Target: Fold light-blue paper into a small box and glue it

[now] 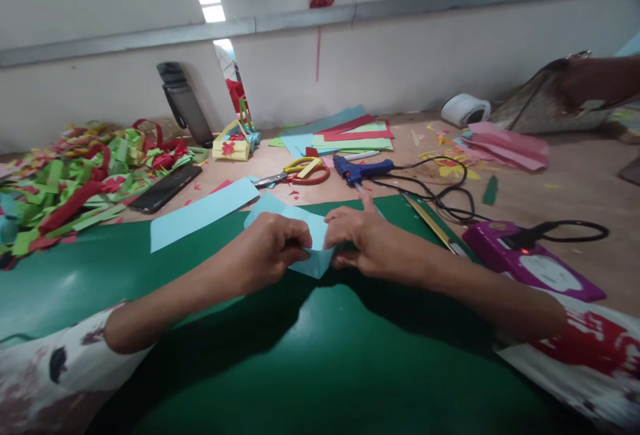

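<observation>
A light blue paper sheet [310, 238] lies folded over the green cutting mat [300, 355]. My left hand [270, 251] is closed in a pinch on the sheet's left side. On the sheet's right side my right hand [357, 238] pinches it, index finger stretched forward. The two hands nearly touch over the fold. A separate light blue paper strip [203, 213] rests on the mat to the left.
Scissors [300, 173], a blue glue gun [357, 169] with black cord, a phone [165, 188], a purple device [530, 261], a dark bottle [184, 103], coloured paper stacks [345, 133], a pile of cut strips [75, 175], tape roll [465, 109]. Another person's arm [600, 81] is at far right.
</observation>
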